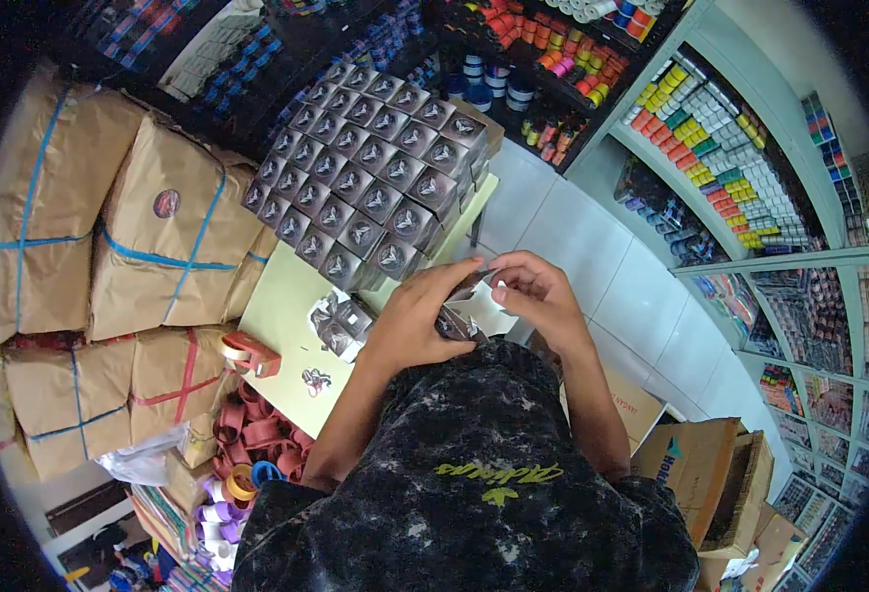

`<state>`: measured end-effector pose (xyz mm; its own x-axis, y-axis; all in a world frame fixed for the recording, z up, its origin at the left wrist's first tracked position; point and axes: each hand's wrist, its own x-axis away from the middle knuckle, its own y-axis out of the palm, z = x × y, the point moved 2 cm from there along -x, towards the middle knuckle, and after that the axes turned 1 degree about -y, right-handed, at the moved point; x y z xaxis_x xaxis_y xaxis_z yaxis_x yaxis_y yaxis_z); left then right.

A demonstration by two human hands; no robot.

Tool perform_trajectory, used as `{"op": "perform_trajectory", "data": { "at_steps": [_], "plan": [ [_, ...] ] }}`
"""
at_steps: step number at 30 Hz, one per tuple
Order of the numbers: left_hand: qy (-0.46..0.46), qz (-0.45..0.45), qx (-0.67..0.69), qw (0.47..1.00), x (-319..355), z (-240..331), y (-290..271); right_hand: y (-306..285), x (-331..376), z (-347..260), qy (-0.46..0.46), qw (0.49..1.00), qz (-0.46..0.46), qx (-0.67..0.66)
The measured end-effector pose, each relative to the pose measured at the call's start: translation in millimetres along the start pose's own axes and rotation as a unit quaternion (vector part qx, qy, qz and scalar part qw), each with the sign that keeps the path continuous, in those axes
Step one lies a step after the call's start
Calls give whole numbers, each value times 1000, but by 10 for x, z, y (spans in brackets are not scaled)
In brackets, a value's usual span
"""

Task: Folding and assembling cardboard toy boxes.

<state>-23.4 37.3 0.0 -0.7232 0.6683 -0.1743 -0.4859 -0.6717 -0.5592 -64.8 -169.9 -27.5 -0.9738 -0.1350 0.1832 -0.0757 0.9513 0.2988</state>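
Close to my body, I hold a small dark printed carton [457, 324] in both hands. My left hand [410, 314] is closed round its left side, thumb below and fingers over the top. My right hand [543, 296] is bent at its upper right, thumb and forefinger closed at a raised edge that looks like the open flap. What lies inside the carton cannot be made out. Just beyond my left hand, a block of matching small boxes [355, 178] stands in rows on the pale yellow table [281, 301]. A crumpled clear plastic bag with dark pieces [340, 326] lies beside my left wrist.
A red tape dispenser [252, 353] and a little heap of small bits [317, 380] lie on the table's left. Wrapped parcels [163, 222] are stacked at left, above reddish rings [257, 429]. Shelves of spools [720, 148] line the right; open cardboard boxes [696, 474] stand lower right.
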Motion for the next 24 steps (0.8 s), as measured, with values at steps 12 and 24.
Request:
{"op": "perform_trajectory", "data": {
  "at_steps": [12,24],
  "plan": [
    [38,15,-6,999,34,66,39,19,10,136,82,987,27,-135],
    [-9,11,-23,1000,8,70,40,-7,25,-141,-13,975,75,208]
  ]
}}
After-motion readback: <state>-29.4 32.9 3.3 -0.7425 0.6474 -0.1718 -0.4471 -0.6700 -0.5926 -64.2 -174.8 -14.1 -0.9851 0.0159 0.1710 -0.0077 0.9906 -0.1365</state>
